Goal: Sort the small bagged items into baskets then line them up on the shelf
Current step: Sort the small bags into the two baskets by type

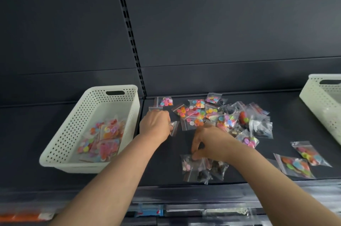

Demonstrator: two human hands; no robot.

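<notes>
The shelf (166, 172) is carrying a white basket (83, 113), part-filled with bags, left of the left grip (156, 124). A pile of button bags (227, 118) is lying just beyond the right grip (208, 142). The left grip is clutching one clear bag (174, 127); the right grip is pinching a pink-buttoned bag (186, 166).

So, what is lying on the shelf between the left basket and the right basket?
The head view shows a loose pile of bagged items there, with the left hand gripping one bag and the right hand pinching another.
</notes>
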